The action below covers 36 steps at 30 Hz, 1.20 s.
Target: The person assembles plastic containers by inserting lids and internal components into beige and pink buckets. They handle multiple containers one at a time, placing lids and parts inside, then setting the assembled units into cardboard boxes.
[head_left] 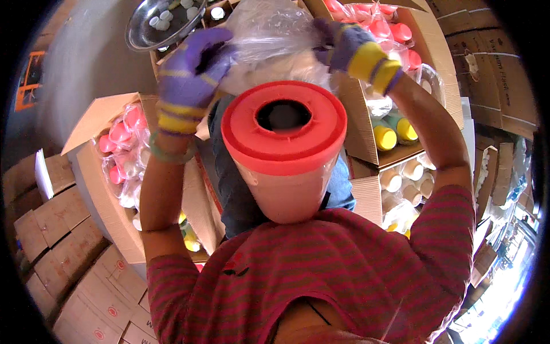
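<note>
A clear plastic bag (266, 31) is stretched between my two hands, beyond the container in my lap. My left hand (192, 77), in a purple and yellow glove, has its fingers curled at the bag's left edge. The right hand (352, 51), gloved alike, pinches the bag's opposite side, with its fingertips partly blurred. Between my forearms stands a pale pink container (283, 189), wide at the top. Its red rim (240, 135) surrounds a dark round opening, and its base rests against my striped shirt.
Open cartons of red-capped bottles stand at left (120, 137) and right (401, 31). Yellow-capped bottles (385, 137) lie by my right forearm. A dark metal bowl (137, 28) holding small white pieces sits at the upper left. Stacked cardboard boxes (63, 221) line the left side.
</note>
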### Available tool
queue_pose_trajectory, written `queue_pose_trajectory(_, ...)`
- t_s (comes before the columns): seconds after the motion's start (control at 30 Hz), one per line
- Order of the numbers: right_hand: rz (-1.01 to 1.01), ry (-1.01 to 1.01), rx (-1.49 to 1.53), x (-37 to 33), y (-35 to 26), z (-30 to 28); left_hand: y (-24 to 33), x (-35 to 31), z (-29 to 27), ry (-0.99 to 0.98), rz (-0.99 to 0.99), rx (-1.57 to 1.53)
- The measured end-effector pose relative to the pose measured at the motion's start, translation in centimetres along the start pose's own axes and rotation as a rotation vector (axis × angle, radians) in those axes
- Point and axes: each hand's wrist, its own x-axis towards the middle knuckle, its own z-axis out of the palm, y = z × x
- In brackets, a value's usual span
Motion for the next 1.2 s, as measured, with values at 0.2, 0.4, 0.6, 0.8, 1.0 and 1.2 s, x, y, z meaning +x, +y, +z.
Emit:
queue_pose_trajectory(0.2,-0.252,0.039,0.337,-12.3,0.7,-2.8,4.7,-9.9,-3.0,0.040,0.155,0.199)
queue_pose_trajectory(0.4,-0.782,-0.023,-0.045,-17.3,-1.4,-0.5,4.3,-17.6,-1.3,-0.399,0.399,0.120)
queue_pose_trajectory(0.6,-0.857,0.094,-0.047,-19.9,-1.9,8.9,1.3,-25.6,3.9,-0.577,0.369,0.363)
queue_pose_trajectory(0.8,-0.220,-0.205,0.435,-18.4,-3.2,9.7,0.8,-27.5,4.0,-0.301,-0.065,-0.237)
queue_pose_trajectory(1.0,-0.049,0.165,1.125,-19.3,-2.4,2.4,10.1,-14.9,1.9,-0.167,-0.091,-0.152)
queue_pose_trajectory(1.2,0.160,0.773,1.540,-28.9,0.7,1.2,17.0,-6.8,11.6,-0.299,0.044,-0.372)
